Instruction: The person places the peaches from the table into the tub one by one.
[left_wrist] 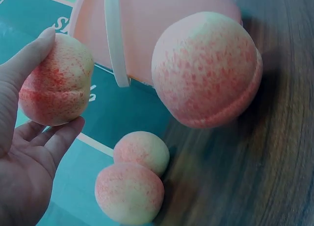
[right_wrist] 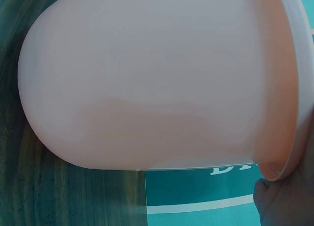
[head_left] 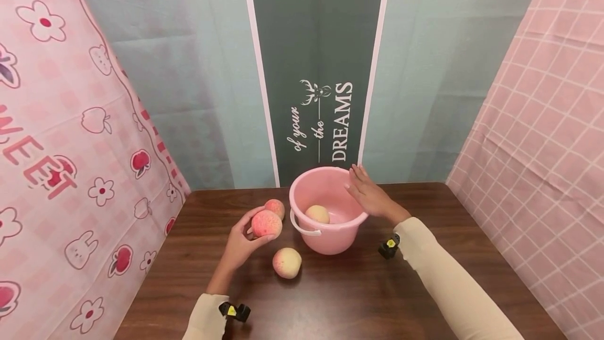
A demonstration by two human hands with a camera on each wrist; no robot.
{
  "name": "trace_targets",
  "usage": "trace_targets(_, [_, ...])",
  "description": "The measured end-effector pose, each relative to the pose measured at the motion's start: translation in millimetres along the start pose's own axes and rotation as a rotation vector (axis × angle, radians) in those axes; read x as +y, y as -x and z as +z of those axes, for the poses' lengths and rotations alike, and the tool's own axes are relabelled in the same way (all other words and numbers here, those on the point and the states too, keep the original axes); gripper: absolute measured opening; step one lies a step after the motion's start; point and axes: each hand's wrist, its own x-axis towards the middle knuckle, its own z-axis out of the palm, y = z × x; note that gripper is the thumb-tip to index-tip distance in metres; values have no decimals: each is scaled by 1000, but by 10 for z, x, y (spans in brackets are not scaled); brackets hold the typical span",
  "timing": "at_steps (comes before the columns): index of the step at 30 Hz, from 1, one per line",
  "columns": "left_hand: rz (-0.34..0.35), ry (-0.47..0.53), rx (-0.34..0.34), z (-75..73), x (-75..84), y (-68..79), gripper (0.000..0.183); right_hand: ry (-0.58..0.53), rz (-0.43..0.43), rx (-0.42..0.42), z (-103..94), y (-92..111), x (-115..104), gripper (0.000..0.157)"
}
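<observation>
My left hand [head_left: 241, 243] grips a pink and cream peach [head_left: 266, 224] between thumb and fingers, left of the pink bucket [head_left: 332, 239]. Just behind it lies another peach [head_left: 275, 209]. The left wrist view shows two peaches close together there, a farther peach [left_wrist: 142, 150] and a nearer peach [left_wrist: 129, 194]. A paler peach [head_left: 287, 263] sits on the table in front of the bucket. Inside the bucket is one cream peach [head_left: 317, 214]. My right hand [head_left: 373, 197] rests on the bucket's right rim with its fingers extended; the right wrist view shows little of it.
The brown wooden table [head_left: 377, 298] runs back to a grey-green cloth [head_left: 439, 67] with white lettering. A pink patterned cloth [head_left: 118, 193] hangs on the left, a pink checked cloth [head_left: 542, 146] on the right. The bucket's white handle [head_left: 304, 231] hangs on its left front.
</observation>
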Motion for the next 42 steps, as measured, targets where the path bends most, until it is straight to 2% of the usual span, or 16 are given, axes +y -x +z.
trace_targets(8, [-11, 51, -8, 60, 127, -40, 74, 1, -7, 7, 11, -6, 20, 65])
trace_targets(12, [8, 37, -9, 83, 182, -79, 74, 1, -8, 11, 15, -8, 24, 64])
trace_targets(19, [34, 73, -33, 132, 260, -135, 72, 2, -12, 11, 24, -1, 26, 64])
trace_targets(34, [31, 63, -67, 222, 378, -240, 73, 11, -2, 6, 13, 8, 36, 67])
trace_targets(42, [60, 44, -79, 278, 436, -292, 74, -1, -4, -1, -6, 17, 5, 71])
